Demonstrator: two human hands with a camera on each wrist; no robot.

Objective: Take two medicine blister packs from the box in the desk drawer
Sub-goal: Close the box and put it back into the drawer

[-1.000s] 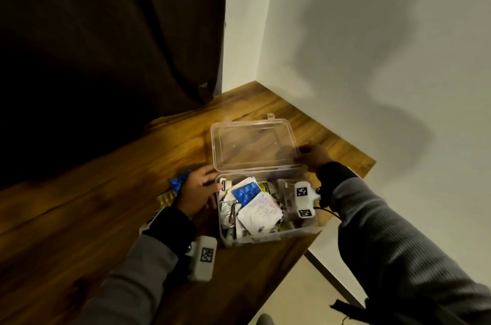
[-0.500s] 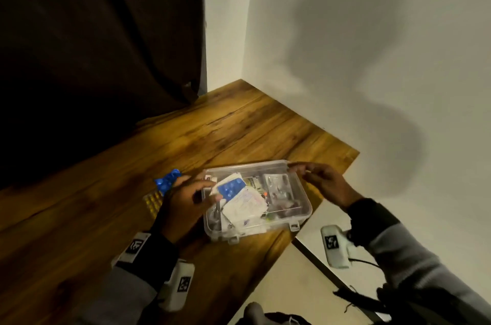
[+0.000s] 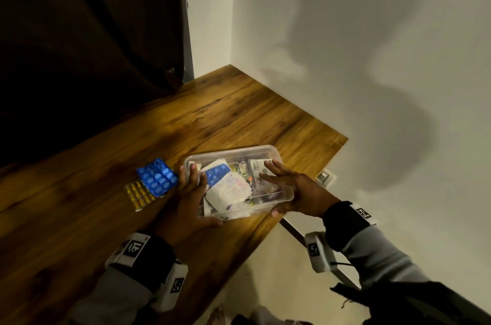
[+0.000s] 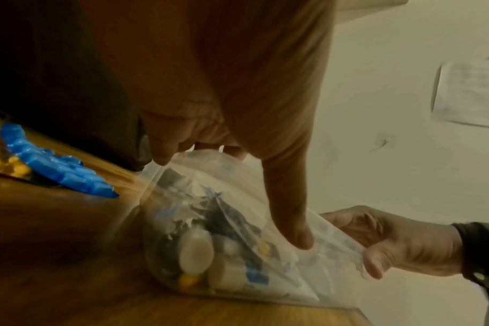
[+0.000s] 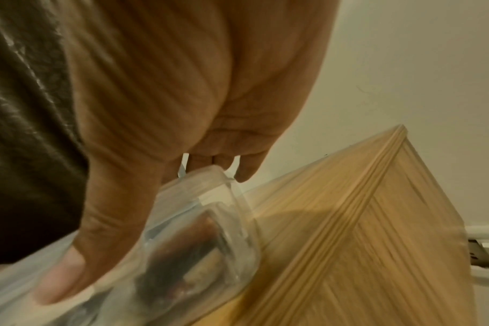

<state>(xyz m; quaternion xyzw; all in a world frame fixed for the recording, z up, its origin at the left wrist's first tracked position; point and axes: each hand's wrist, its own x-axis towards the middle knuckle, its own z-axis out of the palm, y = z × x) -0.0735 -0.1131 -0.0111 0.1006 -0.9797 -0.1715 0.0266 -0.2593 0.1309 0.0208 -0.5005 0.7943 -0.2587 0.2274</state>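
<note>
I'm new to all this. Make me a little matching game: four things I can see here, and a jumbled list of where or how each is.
1 blue blister pack
2 yellow blister pack
3 clear box
4 right hand

A partly under another pack
B lid closed, gripped at both ends
C lying atop another pack
D fingers spread over a lid

Pairs: 1-C, 2-A, 3-B, 4-D

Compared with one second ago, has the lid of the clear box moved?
Yes. The lid stood open, raised toward the far corner of the desk; now it lies shut on the box, under the left hand and right hand.
</note>
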